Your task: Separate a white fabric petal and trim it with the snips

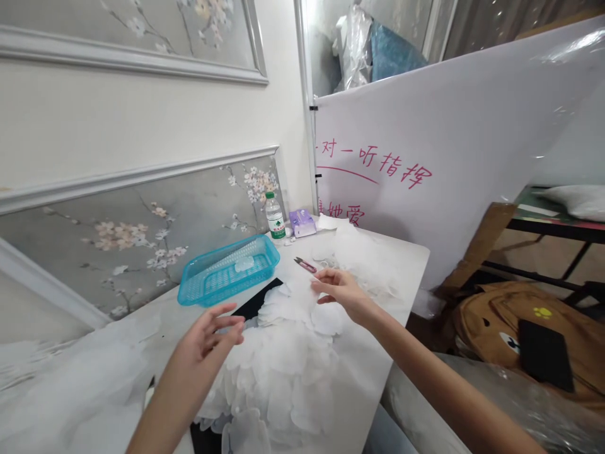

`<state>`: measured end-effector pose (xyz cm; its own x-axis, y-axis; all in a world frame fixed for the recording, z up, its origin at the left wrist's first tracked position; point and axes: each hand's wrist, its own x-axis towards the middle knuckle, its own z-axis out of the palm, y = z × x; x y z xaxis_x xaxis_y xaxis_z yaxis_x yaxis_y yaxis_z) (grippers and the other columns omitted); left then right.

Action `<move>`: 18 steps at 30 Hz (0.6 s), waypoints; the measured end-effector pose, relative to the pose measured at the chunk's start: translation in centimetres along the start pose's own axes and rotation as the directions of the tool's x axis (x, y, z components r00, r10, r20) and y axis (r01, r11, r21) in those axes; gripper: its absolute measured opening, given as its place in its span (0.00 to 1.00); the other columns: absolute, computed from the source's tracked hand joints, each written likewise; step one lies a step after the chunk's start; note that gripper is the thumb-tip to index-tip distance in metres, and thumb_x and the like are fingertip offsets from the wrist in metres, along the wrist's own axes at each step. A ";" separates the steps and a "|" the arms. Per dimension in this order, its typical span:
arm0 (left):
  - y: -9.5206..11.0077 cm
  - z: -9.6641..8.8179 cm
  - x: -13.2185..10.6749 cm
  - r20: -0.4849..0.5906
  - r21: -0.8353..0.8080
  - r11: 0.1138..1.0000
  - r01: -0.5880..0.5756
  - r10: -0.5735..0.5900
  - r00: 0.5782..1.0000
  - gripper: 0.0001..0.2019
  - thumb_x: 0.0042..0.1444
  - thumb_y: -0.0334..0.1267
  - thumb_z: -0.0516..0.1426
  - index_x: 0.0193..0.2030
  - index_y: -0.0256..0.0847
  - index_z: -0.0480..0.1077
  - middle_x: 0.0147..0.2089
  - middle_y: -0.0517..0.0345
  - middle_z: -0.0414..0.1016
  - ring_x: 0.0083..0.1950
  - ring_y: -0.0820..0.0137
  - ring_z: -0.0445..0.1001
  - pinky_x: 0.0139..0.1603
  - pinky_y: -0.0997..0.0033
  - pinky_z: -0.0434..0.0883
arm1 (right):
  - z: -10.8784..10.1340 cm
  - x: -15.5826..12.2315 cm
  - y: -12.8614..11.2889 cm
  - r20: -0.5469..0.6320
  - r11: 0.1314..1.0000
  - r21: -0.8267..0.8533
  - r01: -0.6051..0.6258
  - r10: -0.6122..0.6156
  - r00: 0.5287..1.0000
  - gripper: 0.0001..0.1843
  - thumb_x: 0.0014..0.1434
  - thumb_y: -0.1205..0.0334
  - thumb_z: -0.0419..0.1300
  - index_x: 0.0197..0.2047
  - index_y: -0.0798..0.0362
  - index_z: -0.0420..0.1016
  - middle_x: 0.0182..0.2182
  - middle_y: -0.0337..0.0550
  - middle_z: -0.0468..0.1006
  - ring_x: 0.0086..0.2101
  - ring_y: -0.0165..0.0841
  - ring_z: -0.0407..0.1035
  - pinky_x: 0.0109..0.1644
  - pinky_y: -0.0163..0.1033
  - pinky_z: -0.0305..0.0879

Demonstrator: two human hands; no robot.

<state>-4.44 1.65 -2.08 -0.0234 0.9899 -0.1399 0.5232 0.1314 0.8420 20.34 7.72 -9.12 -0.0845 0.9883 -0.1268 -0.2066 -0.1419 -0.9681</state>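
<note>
A heap of thin white petal-shaped pieces [288, 366] covers the middle of the white table [406, 252]. My left hand [210, 334] hovers over the heap's left side, fingers stretched out and apart, holding nothing. My right hand [343, 290] is over the far part of the heap with its fingers loosely extended toward the left; thumb and forefinger are close to the edge of a white piece, and I cannot tell if they pinch it. Small pink thread snips [305, 265] lie just beyond my right hand.
A blue plastic basket [227, 271] holding a few white pieces stands at the back left. A water bottle [275, 217] and a purple tissue pack [302, 222] sit by the wall. A black sheet [258, 299] lies under the heap. A white board with red writing [425, 164] borders the right; a brown bag [520, 328] lies on the floor.
</note>
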 end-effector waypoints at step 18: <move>1.8 2.5 -0.5 0.171 -0.181 0.979 0.098 -0.067 0.983 0.32 0.45 0.61 0.58 0.43 0.32 0.61 0.22 0.59 0.63 0.26 0.77 0.52 0.28 0.77 0.52 | 1.4 -5.3 -3.6 0.321 0.998 0.054 0.017 -0.033 0.947 0.16 0.53 0.55 0.65 0.33 0.61 0.70 0.29 0.42 0.70 0.30 0.24 0.67 0.33 0.29 0.70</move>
<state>-1.35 1.22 -1.79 0.0877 0.9550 -0.2832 0.3560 0.2355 0.9043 20.21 2.90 -4.62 -0.3857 0.9224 -0.0184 -0.2607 -0.1281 -0.9569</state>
